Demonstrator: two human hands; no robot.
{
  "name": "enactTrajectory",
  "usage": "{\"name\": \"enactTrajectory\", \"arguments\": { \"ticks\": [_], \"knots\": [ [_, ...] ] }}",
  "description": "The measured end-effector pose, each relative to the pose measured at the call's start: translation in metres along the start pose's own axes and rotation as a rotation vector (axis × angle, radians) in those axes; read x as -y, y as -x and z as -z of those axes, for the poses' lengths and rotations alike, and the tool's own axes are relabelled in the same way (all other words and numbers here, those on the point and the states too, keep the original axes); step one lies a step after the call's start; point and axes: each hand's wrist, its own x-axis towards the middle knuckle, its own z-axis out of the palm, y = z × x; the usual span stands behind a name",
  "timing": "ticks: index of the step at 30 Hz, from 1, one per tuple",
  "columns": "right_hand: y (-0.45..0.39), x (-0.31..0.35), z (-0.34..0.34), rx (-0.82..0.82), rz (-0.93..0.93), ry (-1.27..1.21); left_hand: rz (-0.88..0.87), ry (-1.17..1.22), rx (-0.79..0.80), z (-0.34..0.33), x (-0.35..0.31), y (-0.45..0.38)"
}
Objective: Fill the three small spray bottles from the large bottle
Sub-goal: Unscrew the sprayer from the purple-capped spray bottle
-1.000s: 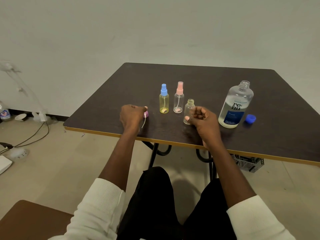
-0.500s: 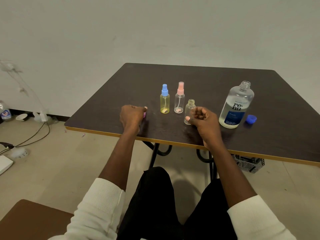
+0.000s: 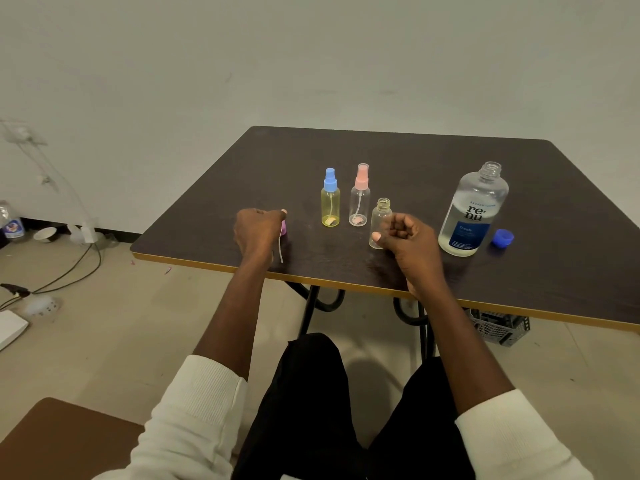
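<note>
Over the last second very little has moved: the left hand (image 3: pixel 258 233) has stayed at the near edge of the worktop (image 3: pixel 415 157) with its fingers curled round the purple spray head (image 3: pixel 283 227), whose dip tube hangs down past the knuckles, and the right hand (image 3: pixel 405 237) has kept its loose fist just beside the uncapped small bottle (image 3: pixel 380 223). Whether the right fingers actually grip that bottle I cannot tell; the thumb tip lies against its lower wall. The head looks a shade lower toward the worktop, so setting it down is probably the step in hand, which would free the hands for pouring.

The uncapped small bottle stands upright just left of the right hand, clear and seemingly empty. Beyond and between the hands stand the yellow bottle with a blue sprayer (image 3: pixel 330 202) and the clear bottle with a pink sprayer (image 3: pixel 359 199) (both still capped). The large bottle (image 3: pixel 472 213) stands open to the right of the right hand, its blue cap (image 3: pixel 503 237) just beside it.
</note>
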Motion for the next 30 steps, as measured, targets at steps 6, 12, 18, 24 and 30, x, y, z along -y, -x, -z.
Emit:
{"name": "enactTrajectory", "arguments": {
  "ticks": [6, 12, 18, 24, 30],
  "knots": [
    [0.000, -0.001, 0.000, 0.000, -0.009, -0.003, -0.009, -0.032, 0.007, 0.002, 0.003, -0.003],
    [0.000, 0.000, 0.000, -0.002, -0.011, -0.009, -0.058, -0.072, -0.035, 0.004, 0.004, -0.007],
    [0.002, 0.003, 0.000, -0.017, -0.023, -0.015, -0.455, 0.196, -0.086, -0.011, -0.012, 0.029],
    [0.011, 0.010, 0.008, -0.056, 0.040, -0.075, -0.602, 0.349, 0.323, -0.053, -0.015, 0.087],
    [0.021, 0.014, 0.037, -0.082, 0.097, -0.006, -0.591, 0.244, 0.717, -0.088, -0.010, 0.105]
  ]
}}
